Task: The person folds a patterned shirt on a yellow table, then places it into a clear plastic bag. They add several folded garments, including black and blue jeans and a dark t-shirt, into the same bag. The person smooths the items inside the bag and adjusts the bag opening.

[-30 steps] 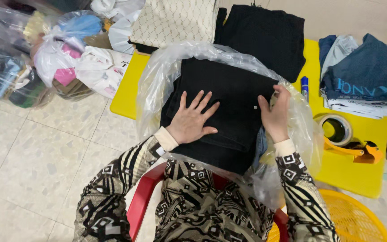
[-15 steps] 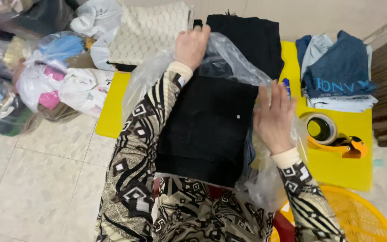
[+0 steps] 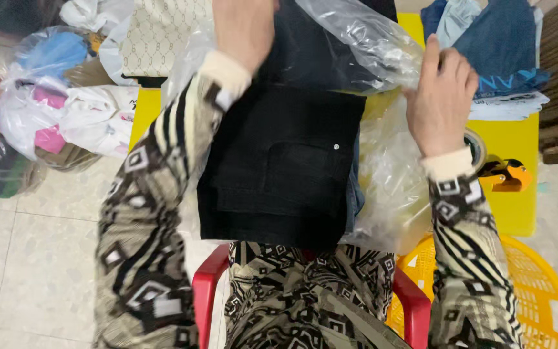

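A folded black garment (image 3: 282, 165) with a small metal button lies on my lap and the yellow table (image 3: 508, 139), half inside a clear plastic bag (image 3: 385, 178). My left hand (image 3: 245, 26) reaches far forward over the garment's top end, fingers hidden at the frame's upper edge, so its grip cannot be made out. My right hand (image 3: 444, 94) pinches the bag's upper flap at the right, lifting the crinkled plastic over the garment.
Folded blue clothes (image 3: 495, 45) sit at the table's far right, a tape dispenser (image 3: 502, 171) beside my right wrist. Plastic bags of clothes (image 3: 53, 110) crowd the tiled floor at left. A yellow basket (image 3: 537, 291) stands at lower right. I sit on a red chair (image 3: 208, 291).
My left hand left the garment and stretched forward past its top. My right hand rose and took hold of the bag's flap. The view moved closer.
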